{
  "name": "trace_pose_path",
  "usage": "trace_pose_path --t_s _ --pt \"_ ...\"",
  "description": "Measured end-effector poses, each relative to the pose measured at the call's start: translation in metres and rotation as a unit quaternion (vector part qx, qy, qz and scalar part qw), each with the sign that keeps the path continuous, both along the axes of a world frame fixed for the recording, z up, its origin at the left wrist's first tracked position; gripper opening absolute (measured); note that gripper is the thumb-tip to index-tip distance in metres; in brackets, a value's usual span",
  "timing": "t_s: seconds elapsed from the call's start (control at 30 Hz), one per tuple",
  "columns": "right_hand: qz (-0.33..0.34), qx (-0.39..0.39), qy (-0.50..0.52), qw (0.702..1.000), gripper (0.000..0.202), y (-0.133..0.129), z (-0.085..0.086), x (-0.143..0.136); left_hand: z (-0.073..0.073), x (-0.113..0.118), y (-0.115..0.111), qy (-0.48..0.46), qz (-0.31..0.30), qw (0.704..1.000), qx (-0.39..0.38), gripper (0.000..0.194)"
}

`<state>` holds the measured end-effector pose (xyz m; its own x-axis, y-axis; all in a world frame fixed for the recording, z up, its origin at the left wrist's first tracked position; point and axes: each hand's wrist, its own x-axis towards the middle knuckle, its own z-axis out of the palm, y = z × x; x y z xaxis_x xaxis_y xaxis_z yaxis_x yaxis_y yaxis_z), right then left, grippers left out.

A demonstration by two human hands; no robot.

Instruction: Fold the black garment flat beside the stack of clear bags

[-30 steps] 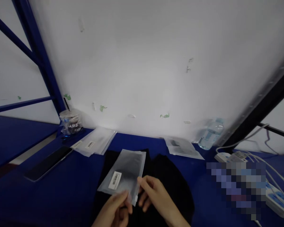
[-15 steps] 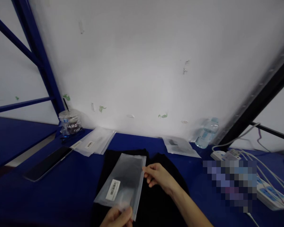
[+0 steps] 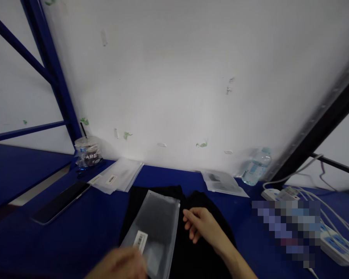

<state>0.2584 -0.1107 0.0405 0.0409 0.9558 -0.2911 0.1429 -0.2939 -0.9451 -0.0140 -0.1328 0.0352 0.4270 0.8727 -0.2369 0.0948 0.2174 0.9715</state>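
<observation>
A clear zip bag (image 3: 158, 217) with a white barcode label lies on a folded black garment (image 3: 189, 252) in front of me. My left hand (image 3: 120, 263) is at the bag's lower left, next to the label; motion blurs its fingers, so their grip does not show. Just right of the bag's zip edge is my right hand (image 3: 200, 225), above the black cloth. Its fingers are curled in with the thumb against the forefinger, apart from the bag, and nothing shows between them.
Behind the garment lie more clear bags (image 3: 120, 174) and another bag (image 3: 222, 184). A phone (image 3: 61, 202), a wrapped cup (image 3: 87, 152) and glasses (image 3: 90, 167) are at left. To the right stand a water bottle (image 3: 257, 166) and a power strip (image 3: 339, 244) with cables.
My right hand has let go of the bag's zip edge and moved slightly right. The left hand has shifted left from the bag's bottom corner. The view has tilted a little.
</observation>
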Motion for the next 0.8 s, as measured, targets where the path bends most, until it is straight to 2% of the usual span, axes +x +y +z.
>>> trace_pose_path --t_s 0.03,0.1,0.17,0.27,0.4,0.5,0.6,0.73,0.8 --pt "0.009 0.004 0.013 1.000 0.039 -0.007 -0.002 -0.002 0.004 -0.004 0.011 0.027 0.022 0.999 0.037 0.026" --pt "0.019 0.009 0.039 0.999 0.039 -0.019 -0.006 -0.008 0.011 -0.009 0.032 0.133 0.074 0.978 0.139 0.029" --pt "0.012 0.012 0.052 0.998 0.041 -0.026 -0.009 -0.014 0.015 -0.008 0.049 0.225 0.080 0.951 0.199 0.034" --pt "0.012 0.013 0.072 0.997 0.041 -0.027 -0.009 -0.020 0.016 -0.003 0.066 0.266 0.025 0.943 0.199 0.039" --pt "0.004 0.037 0.103 0.994 0.036 -0.023 -0.006 -0.026 0.011 0.004 0.082 0.280 -0.018 0.951 0.130 0.046" --pt "-0.019 0.060 0.104 0.993 0.043 -0.019 -0.005 -0.032 0.007 0.007 0.084 0.271 -0.022 0.957 0.102 0.046" --pt "-0.050 0.064 0.076 0.994 0.056 -0.015 -0.001 -0.042 0.004 0.012 0.074 0.220 0.008 0.962 0.159 0.038" --pt "-0.023 0.004 0.105 0.994 0.045 -0.014 0.007 -0.054 0.004 0.017 0.057 0.168 0.026 0.959 0.227 0.030" --pt "-0.028 -0.039 0.132 0.990 0.040 -0.017 0.012 -0.055 0.008 0.011 0.060 0.172 0.043 0.953 0.245 0.027"
